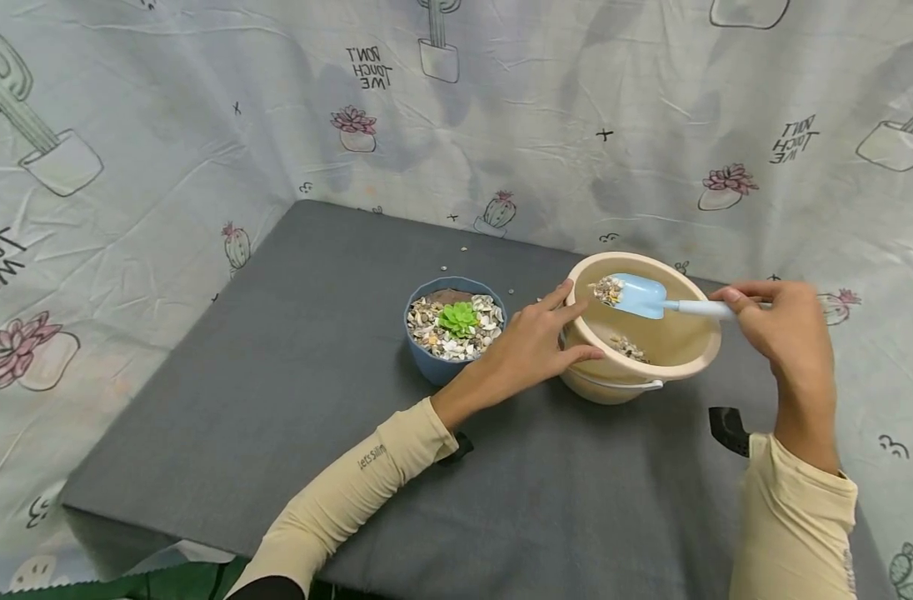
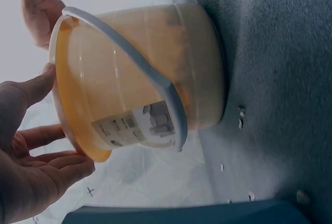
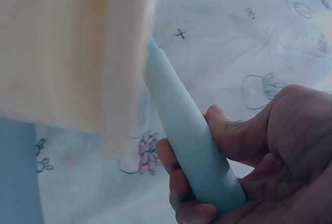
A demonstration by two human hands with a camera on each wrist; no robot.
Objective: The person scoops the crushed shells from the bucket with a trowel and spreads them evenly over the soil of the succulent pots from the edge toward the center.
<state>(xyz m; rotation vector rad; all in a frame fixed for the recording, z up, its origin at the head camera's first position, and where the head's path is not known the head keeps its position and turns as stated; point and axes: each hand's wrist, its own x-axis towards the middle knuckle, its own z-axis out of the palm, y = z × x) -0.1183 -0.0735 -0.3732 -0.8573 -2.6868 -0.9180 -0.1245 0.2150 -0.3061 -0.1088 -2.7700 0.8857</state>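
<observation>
A blue shovel (image 1: 640,296) with a pale handle is gripped by my right hand (image 1: 790,325); thumb and fingers wrap its handle (image 3: 181,130) in the right wrist view. Small mixed pebbles (image 1: 606,290) lie on its blade, above the mouth of a cream bucket (image 1: 606,379). My left hand (image 1: 527,346) holds the bucket's left rim, thumb and fingers spread along it. More pebbles (image 1: 629,348) lie inside the bucket. To the left stands a blue pot (image 1: 436,367) with a green succulent (image 1: 458,318) amid pebbles, and a brown patch at its back.
A grey cloth (image 1: 314,375) covers the table, with a few stray pebbles (image 1: 464,248) behind the pot and others (image 2: 241,117) between pot and bucket. A printed curtain (image 1: 501,100) hangs close behind. The bucket's grey handle (image 2: 150,71) hangs down its side.
</observation>
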